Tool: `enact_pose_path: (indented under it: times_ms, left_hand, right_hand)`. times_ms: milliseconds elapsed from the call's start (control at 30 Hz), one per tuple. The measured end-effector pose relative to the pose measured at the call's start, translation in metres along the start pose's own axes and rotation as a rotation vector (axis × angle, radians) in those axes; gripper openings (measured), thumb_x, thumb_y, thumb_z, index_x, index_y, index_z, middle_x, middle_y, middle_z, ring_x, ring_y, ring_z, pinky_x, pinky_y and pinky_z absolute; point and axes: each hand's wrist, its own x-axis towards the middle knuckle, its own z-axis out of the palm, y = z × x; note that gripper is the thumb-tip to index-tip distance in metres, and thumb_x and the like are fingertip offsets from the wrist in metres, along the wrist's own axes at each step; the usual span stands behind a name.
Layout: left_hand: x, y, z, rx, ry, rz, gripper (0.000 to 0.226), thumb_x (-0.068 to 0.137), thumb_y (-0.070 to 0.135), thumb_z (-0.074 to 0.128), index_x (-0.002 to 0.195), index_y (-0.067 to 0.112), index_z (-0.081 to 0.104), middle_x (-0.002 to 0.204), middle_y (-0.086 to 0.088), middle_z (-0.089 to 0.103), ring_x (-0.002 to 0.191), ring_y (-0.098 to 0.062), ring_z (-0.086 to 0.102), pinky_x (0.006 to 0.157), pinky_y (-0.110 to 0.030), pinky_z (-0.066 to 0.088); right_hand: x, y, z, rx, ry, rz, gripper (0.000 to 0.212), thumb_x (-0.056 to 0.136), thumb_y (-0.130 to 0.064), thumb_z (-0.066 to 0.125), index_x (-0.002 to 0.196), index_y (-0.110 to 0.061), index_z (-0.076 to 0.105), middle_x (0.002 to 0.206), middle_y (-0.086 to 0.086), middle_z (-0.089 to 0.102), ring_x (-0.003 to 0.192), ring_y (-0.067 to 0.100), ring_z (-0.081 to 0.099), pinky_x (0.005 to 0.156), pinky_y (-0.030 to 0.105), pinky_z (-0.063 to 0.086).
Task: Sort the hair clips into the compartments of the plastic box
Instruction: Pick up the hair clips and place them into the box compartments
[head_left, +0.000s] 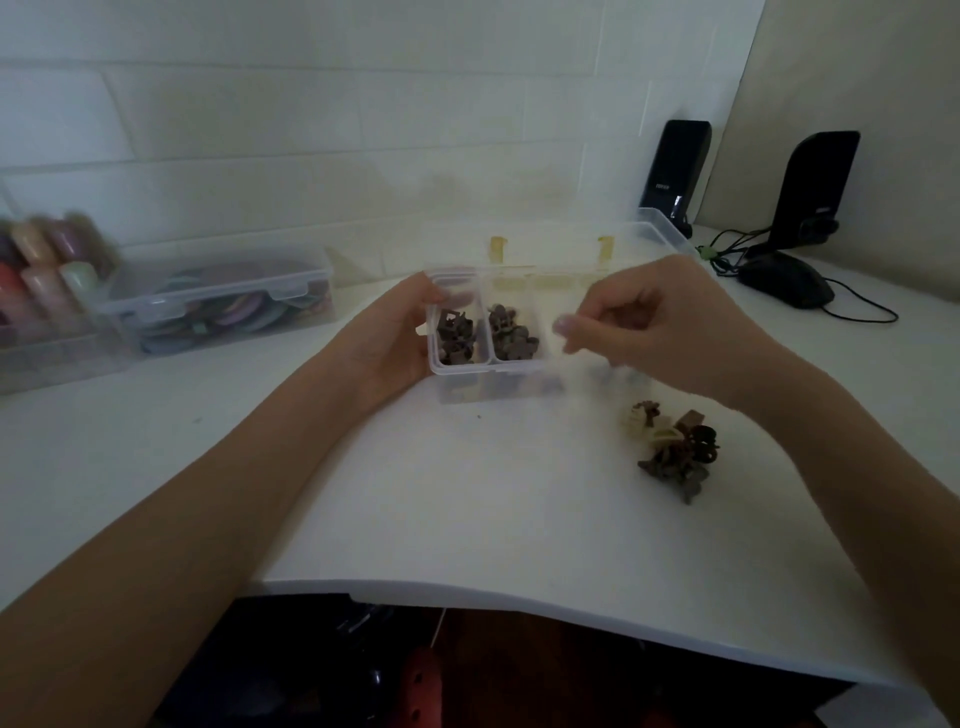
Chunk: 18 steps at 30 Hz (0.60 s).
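White desk (467, 493), left hand (395, 343) gripping plastic box (441, 364), loose hair clips (675, 447) nearby

Bare forearms, no sleeves; fingers (563, 326) unadorned.

Blurred, perhaps unreadable logo on speaker (675, 171)

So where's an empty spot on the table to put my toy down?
The bare table between the plastic box and the near edge, left of the hair clips pile, is free. So is the patch left of the left hand. Around the box, right hand and mouse it's crowded.
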Motion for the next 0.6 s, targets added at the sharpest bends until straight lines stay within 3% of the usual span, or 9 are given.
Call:
enact_pose_path:
  times_ms: [133,300,400,500,600]
  left_hand:
    - [0.000,0.002,-0.001,-0.035,0.044,-0.023,0.048,0.062,0.017,0.063,0.109,0.009,0.059,0.115,-0.013,0.054,0.083,-0.026,0.064,0.061,-0.031,0.056]
    - [0.001,0.003,-0.001,-0.049,0.085,-0.015,0.059,0.055,0.019,0.068,0.113,0.008,0.057,0.115,-0.012,0.056,0.090,-0.028,0.063,0.063,-0.033,0.056]
    - [0.001,0.004,-0.004,-0.068,0.096,0.001,0.049,0.065,0.017,0.062,0.112,0.009,0.055,0.109,-0.010,0.057,0.077,-0.023,0.065,0.058,-0.029,0.055]
    - [0.003,0.003,-0.004,-0.085,0.096,-0.008,0.045,0.067,0.018,0.060,0.111,0.008,0.055,0.105,-0.008,0.058,0.076,-0.022,0.064,0.059,-0.029,0.055]
    - [0.003,0.003,-0.004,-0.073,0.082,-0.012,0.046,0.065,0.017,0.062,0.110,0.009,0.056,0.111,-0.009,0.056,0.086,-0.025,0.062,0.061,-0.031,0.056]
  right_hand:
    - [-0.005,0.007,-0.027,-0.122,-0.348,0.239,0.021,0.075,-0.044,0.066,0.077,-0.024,0.074,0.042,0.004,0.059,0.028,0.012,0.037,0.035,0.017,0.035]
    - [-0.008,0.024,-0.045,-0.200,-0.409,0.408,0.015,0.074,-0.043,0.070,0.086,-0.035,0.075,0.042,0.003,0.058,0.028,0.011,0.034,0.038,0.018,0.035]
    - [-0.008,0.029,-0.042,-0.197,-0.482,0.470,0.016,0.073,-0.041,0.072,0.088,-0.039,0.074,0.042,0.001,0.057,0.029,0.011,0.034,0.037,0.018,0.034]
    - [-0.007,0.034,-0.038,-0.229,-0.518,0.458,0.011,0.074,-0.037,0.074,0.085,-0.038,0.075,0.042,-0.002,0.056,0.033,0.012,0.036,0.038,0.019,0.033]
    - [-0.005,0.038,-0.034,-0.187,-0.523,0.395,0.014,0.073,-0.037,0.075,0.086,-0.041,0.074,0.046,-0.002,0.056,0.047,0.017,0.042,0.049,0.028,0.036]
